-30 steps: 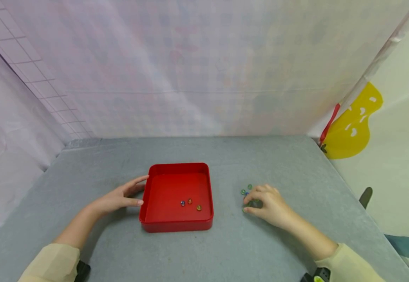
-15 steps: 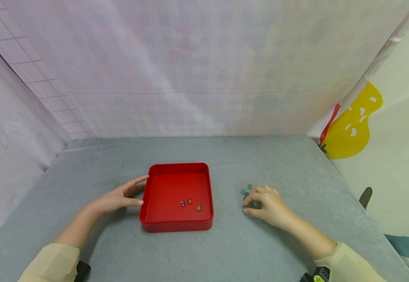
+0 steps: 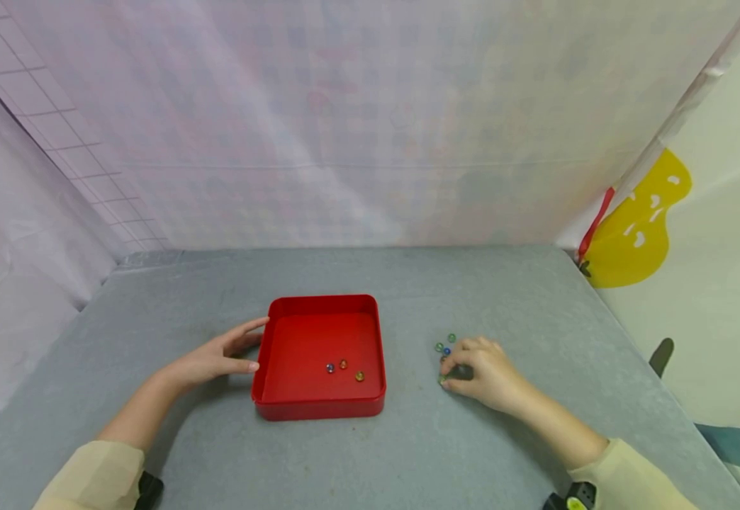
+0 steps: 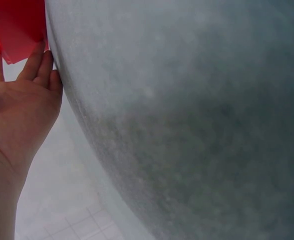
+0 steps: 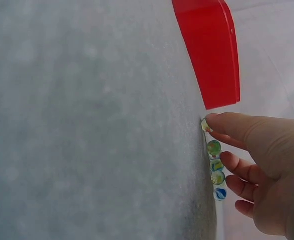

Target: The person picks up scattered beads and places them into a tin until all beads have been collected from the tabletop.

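Observation:
My left hand (image 3: 207, 361) rests against the left wall of a red square tray (image 3: 322, 409), fingers extended and touching its side. Three glass marbles (image 3: 360, 376) lie inside the tray, toward its near right part. On the right, my right hand (image 3: 488, 375) is low over the table with thumb and index fingertip at a clear greenish marble (image 5: 205, 125), pinching it. Several more glass marbles (image 5: 213, 147) sit in a cluster beside the other fingers, including a blue-swirled one (image 5: 220, 194). The right palm and fingers hide part of this cluster in the head view.
A grey cloth-covered table (image 3: 344, 467) carries everything. Behind it hangs a pale checked curtain (image 3: 357, 142). At the right is a white sheet with a yellow pear-like print (image 3: 641, 230).
The right thumb and index finger have shifted slightly at the near marble, and the blue marble shows more clearly now. The left hand and tray have stayed put.

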The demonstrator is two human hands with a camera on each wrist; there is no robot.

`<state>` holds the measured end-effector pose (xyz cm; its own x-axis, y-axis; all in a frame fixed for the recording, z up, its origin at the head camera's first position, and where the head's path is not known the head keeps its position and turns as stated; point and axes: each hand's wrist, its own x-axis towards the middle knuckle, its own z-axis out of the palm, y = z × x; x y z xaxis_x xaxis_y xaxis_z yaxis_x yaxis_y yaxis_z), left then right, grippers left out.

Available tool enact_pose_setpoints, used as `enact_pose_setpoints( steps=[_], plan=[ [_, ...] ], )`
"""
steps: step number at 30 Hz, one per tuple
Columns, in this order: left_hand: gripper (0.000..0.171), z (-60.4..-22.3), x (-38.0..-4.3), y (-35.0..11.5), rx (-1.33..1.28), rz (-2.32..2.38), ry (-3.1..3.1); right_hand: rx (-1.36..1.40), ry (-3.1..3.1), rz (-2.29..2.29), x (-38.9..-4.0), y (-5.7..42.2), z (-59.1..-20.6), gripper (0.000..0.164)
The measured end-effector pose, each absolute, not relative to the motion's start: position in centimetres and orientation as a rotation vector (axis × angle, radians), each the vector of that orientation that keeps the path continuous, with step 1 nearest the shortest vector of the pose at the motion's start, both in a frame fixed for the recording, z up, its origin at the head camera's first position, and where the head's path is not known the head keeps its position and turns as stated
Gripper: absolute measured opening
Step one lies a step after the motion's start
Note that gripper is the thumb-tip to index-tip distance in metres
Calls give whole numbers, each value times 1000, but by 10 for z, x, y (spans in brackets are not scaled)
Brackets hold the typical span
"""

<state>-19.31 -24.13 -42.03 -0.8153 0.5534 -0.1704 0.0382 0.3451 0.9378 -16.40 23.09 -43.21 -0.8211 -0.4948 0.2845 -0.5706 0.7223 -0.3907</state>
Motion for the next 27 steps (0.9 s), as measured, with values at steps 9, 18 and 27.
enact_pose_setpoints(
  steps=[9,18,27],
  plan=[
    [77,-421,-193,-241,507,1478,2155,863,-2818,705,-163,230,-430,16],
    [77,-422,-193,-241,517,1481,2153,848,-2789,727,-162,231,-429,17],
    [77,-421,-193,-241,516,1484,2150,845,-2767,774,-162,231,-426,18]
  ],
)
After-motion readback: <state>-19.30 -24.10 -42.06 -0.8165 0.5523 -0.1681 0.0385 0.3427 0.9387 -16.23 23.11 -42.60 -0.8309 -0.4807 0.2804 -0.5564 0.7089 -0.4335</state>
